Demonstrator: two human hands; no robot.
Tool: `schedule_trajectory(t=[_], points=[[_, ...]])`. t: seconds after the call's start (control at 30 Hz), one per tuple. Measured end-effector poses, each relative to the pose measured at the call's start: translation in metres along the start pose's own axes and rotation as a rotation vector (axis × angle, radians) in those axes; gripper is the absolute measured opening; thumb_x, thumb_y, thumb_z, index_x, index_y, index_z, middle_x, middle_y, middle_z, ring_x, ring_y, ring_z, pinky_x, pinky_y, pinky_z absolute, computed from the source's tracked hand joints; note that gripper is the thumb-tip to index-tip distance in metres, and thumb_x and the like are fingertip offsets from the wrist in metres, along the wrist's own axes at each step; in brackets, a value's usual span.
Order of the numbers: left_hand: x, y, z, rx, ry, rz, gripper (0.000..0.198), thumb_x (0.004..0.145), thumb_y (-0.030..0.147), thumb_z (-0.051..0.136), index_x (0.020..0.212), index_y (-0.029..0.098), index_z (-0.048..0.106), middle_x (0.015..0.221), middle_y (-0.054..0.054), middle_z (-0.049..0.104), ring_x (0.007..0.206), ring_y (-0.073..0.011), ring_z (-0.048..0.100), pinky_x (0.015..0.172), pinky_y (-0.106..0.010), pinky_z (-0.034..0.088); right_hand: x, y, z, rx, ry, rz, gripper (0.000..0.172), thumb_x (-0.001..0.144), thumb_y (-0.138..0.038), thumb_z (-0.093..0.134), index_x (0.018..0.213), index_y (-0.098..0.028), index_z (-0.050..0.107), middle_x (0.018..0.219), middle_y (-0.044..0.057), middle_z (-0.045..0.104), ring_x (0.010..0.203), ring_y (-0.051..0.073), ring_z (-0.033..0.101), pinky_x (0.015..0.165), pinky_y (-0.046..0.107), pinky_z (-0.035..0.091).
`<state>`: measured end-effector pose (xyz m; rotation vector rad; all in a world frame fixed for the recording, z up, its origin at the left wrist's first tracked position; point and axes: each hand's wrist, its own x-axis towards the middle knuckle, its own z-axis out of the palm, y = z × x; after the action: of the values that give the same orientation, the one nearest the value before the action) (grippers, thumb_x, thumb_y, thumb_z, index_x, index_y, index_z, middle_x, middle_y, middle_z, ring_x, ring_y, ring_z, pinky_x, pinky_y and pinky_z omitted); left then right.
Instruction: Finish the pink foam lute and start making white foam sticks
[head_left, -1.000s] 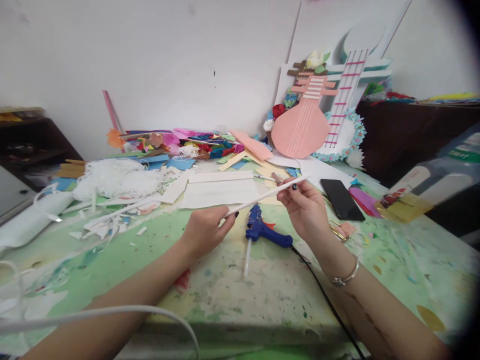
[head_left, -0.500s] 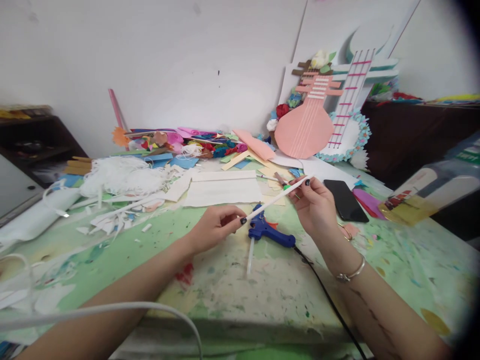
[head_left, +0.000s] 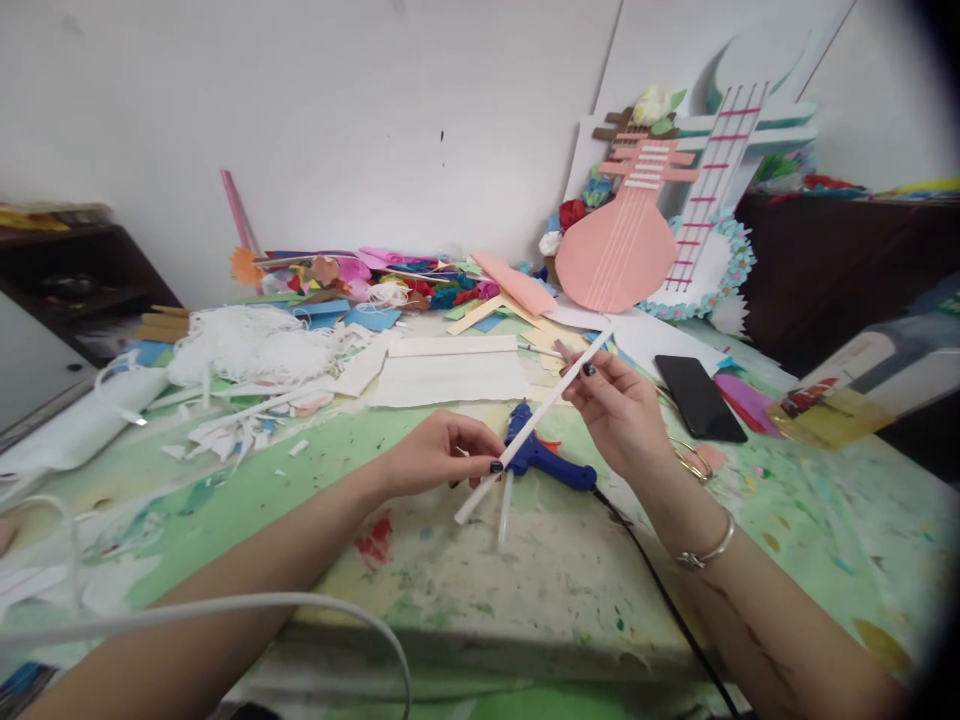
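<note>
A thin white paper tube (head_left: 541, 418) slants between my two hands, above the table. Near its lower end, my left hand (head_left: 442, 452) pinches it between thumb and fingers. My right hand (head_left: 619, 405) grips it closer to the upper end. Beneath the tube a blue hot glue gun (head_left: 555, 465) lies on the table, with a clear glue stick (head_left: 506, 508) poking out of its back and a black cord running toward the front edge. Behind my hands lies a white paper sheet (head_left: 450, 375) with a folded or rolled far edge.
White shredded paper (head_left: 247, 345) and scraps cover the left. Colourful paper pieces (head_left: 420, 280) line the wall. A pink paper lute (head_left: 616, 250) leans at the back right. On the right are a black phone (head_left: 699, 398) and a bottle of yellowish liquid (head_left: 832, 420). A white cable (head_left: 300, 600) crosses in front.
The tube tilts more steeply now, and its lower end sticks out past my left hand toward me. Both hands have shifted along it slightly. The view has moved a little.
</note>
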<state>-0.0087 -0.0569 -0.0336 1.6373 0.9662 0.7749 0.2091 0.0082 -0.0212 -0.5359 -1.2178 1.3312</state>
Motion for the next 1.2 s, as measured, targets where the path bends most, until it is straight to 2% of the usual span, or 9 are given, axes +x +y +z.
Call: schedule_trajectory(t=[0.07, 0.17, 0.3, 0.43, 0.53, 0.6, 0.83, 1.03, 1.2], points=[[0.0, -0.002, 0.002, -0.038, -0.04, -0.02, 0.021, 0.075, 0.028, 0.068, 0.088, 0.013, 0.07, 0.076, -0.007, 0.068, 0.059, -0.0103, 0.059, 0.05, -0.018, 0.044, -0.002, 0.001, 0.002, -0.014, -0.026, -0.007, 0.01, 0.077, -0.025, 0.068, 0.086, -0.02, 0.065, 0.084, 0.0, 0.062, 0.063, 0.008, 0.054, 0.065, 0.023, 0.049], [0.001, -0.004, 0.005, -0.122, -0.046, -0.041, 0.019, 0.073, 0.027, 0.07, 0.083, 0.011, 0.068, 0.071, -0.005, 0.067, 0.056, -0.0095, 0.058, 0.05, -0.018, 0.045, -0.004, 0.001, 0.004, -0.02, -0.046, -0.015, 0.013, 0.079, -0.026, 0.067, 0.09, -0.02, 0.065, 0.084, 0.001, 0.064, 0.067, 0.009, 0.059, 0.07, 0.025, 0.05], [0.004, -0.001, 0.004, -0.269, 0.099, 0.006, 0.017, 0.072, 0.025, 0.072, 0.077, 0.011, 0.065, 0.064, -0.002, 0.065, 0.052, -0.0076, 0.057, 0.052, -0.019, 0.048, -0.007, -0.001, 0.006, -0.154, -0.092, 0.008, 0.018, 0.079, -0.032, 0.067, 0.092, -0.019, 0.064, 0.082, 0.002, 0.066, 0.065, 0.011, 0.06, 0.065, 0.026, 0.049], [0.005, 0.003, 0.002, -0.3, 0.269, 0.073, 0.017, 0.071, 0.025, 0.073, 0.075, 0.011, 0.064, 0.063, -0.002, 0.065, 0.054, -0.0102, 0.06, 0.054, -0.021, 0.05, -0.016, 0.001, 0.015, -0.332, -0.312, 0.118, 0.021, 0.079, -0.037, 0.066, 0.081, -0.016, 0.063, 0.068, 0.001, 0.063, 0.061, 0.012, 0.058, 0.06, 0.025, 0.048], [0.005, 0.004, 0.001, -0.286, 0.356, 0.104, 0.018, 0.07, 0.026, 0.073, 0.074, 0.012, 0.063, 0.062, -0.002, 0.065, 0.054, -0.0115, 0.061, 0.055, -0.023, 0.051, -0.026, 0.006, 0.023, -0.422, -0.488, 0.201, 0.021, 0.08, -0.036, 0.065, 0.082, -0.016, 0.063, 0.073, 0.002, 0.063, 0.065, 0.013, 0.057, 0.061, 0.026, 0.047], [0.005, 0.003, 0.0, -0.276, 0.386, 0.115, 0.018, 0.071, 0.026, 0.073, 0.073, 0.012, 0.062, 0.061, -0.001, 0.064, 0.054, -0.0118, 0.062, 0.056, -0.023, 0.052, -0.03, 0.01, 0.026, -0.506, -0.545, 0.189, 0.018, 0.08, -0.033, 0.065, 0.082, -0.016, 0.063, 0.075, 0.002, 0.062, 0.067, 0.013, 0.056, 0.062, 0.025, 0.046], [0.005, 0.002, 0.003, -0.25, 0.385, 0.108, 0.017, 0.072, 0.025, 0.072, 0.073, 0.012, 0.061, 0.061, -0.001, 0.065, 0.055, -0.0119, 0.063, 0.056, -0.023, 0.052, -0.033, 0.011, 0.028, -0.659, -0.566, 0.1, 0.014, 0.084, -0.03, 0.058, 0.082, -0.016, 0.061, 0.074, 0.001, 0.061, 0.065, 0.012, 0.053, 0.059, 0.024, 0.042], [0.004, 0.002, 0.005, -0.234, 0.361, 0.105, 0.017, 0.071, 0.024, 0.072, 0.072, 0.012, 0.061, 0.062, -0.001, 0.065, 0.056, -0.0115, 0.063, 0.056, -0.022, 0.052, -0.034, 0.011, 0.031, -0.789, -0.539, 0.006, 0.012, 0.084, -0.025, 0.057, 0.079, -0.016, 0.062, 0.066, -0.001, 0.059, 0.055, 0.01, 0.047, 0.05, 0.022, 0.036], [0.004, 0.0, 0.005, -0.246, 0.343, 0.109, 0.017, 0.071, 0.025, 0.073, 0.073, 0.012, 0.062, 0.063, -0.002, 0.065, 0.057, -0.0118, 0.063, 0.056, -0.022, 0.052, -0.035, 0.009, 0.031, -0.817, -0.542, 0.017, 0.015, 0.086, -0.02, 0.05, 0.083, -0.017, 0.064, 0.068, 0.0, 0.062, 0.061, 0.012, 0.052, 0.055, 0.023, 0.038]])
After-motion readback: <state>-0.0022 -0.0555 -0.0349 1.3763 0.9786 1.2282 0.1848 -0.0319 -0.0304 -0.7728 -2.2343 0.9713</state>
